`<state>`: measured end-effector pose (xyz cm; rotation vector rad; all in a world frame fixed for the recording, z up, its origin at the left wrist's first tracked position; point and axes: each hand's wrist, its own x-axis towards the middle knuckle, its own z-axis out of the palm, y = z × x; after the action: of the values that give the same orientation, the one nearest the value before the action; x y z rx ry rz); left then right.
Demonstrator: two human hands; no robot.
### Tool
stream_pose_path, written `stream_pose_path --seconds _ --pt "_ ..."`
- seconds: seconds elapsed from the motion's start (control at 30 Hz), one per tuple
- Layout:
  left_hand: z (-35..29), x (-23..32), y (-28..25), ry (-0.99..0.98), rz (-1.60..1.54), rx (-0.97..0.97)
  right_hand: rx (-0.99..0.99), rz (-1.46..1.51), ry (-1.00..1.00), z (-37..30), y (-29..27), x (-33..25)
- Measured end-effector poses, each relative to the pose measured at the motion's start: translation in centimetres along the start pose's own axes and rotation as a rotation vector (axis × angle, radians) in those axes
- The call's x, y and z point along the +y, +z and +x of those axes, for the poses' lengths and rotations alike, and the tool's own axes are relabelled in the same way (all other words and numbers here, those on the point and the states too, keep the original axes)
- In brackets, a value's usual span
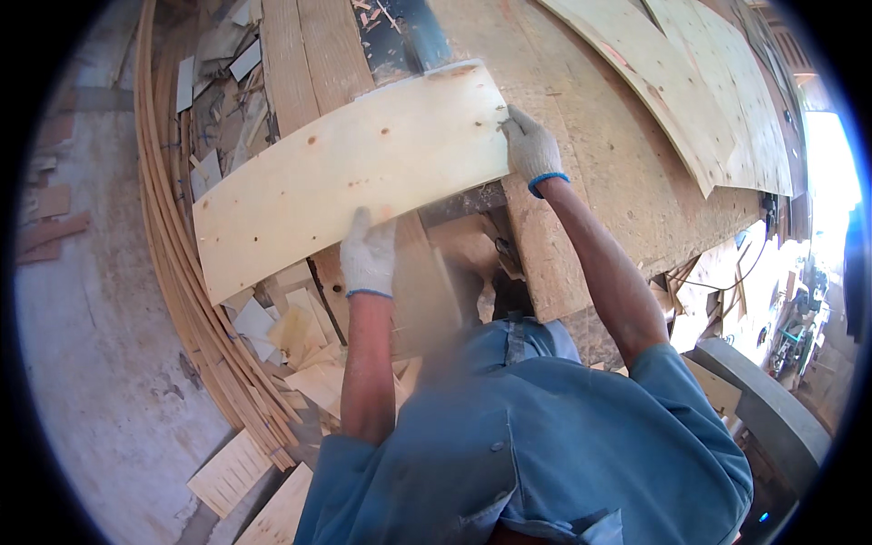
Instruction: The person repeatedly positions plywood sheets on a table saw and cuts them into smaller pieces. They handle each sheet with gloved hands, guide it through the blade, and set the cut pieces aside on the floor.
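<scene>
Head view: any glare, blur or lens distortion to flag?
Head view: the bright opening at right is blown out. Head view: a hazy smear softens the upper edge of the blue shirt. Head view: the wood strips at left bow with fisheye bending, and the corners go black. Head view: knots on the plywood panel read clearly.

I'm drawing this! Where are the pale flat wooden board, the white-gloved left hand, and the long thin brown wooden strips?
Pale flat wooden board [354,177], head view: middle of its face.
White-gloved left hand [368,256], head view: back of the hand.
Long thin brown wooden strips [186,291], head view: bundle's middle.
</scene>
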<state>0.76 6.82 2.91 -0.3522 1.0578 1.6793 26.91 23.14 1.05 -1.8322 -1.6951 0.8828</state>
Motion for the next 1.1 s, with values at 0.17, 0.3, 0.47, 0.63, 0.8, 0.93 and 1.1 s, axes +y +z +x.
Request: stream_pose_path --seconds 0.17,0.3,0.47,0.63,0.8,0.93,1.1 --pt "-1.4 1.3 2.0 0.036 0.045 -0.074 -0.128 -0.003 -0.063 1.3 -2.0 -2.1" --pt "-2.6 3.0 4.6 0.066 0.135 -0.070 -0.233 0.073 0.083 2.3 -4.1 -5.0" --pt "-2.7 2.4 2.5 0.098 0.077 -0.077 -0.072 0.066 -0.076 -1.0 -4.4 -2.3" --pt "-7.0 -0.4 -2.0 0.044 0.086 -0.239 0.107 0.305 0.080 -11.5 -6.7 0.4" --pt "-7.9 -3.6 -5.1 -0.057 0.175 -0.372 0.309 0.279 0.116 -18.6 -8.8 5.6" --pt "-10.2 -6.2 -3.4 -0.006 0.461 -0.355 0.170 0.034 0.070 -21.1 -11.8 10.4" --pt "-14.4 -11.9 -0.9 -0.078 0.770 -0.363 0.305 0.270 0.335 -25.0 -13.5 18.3"
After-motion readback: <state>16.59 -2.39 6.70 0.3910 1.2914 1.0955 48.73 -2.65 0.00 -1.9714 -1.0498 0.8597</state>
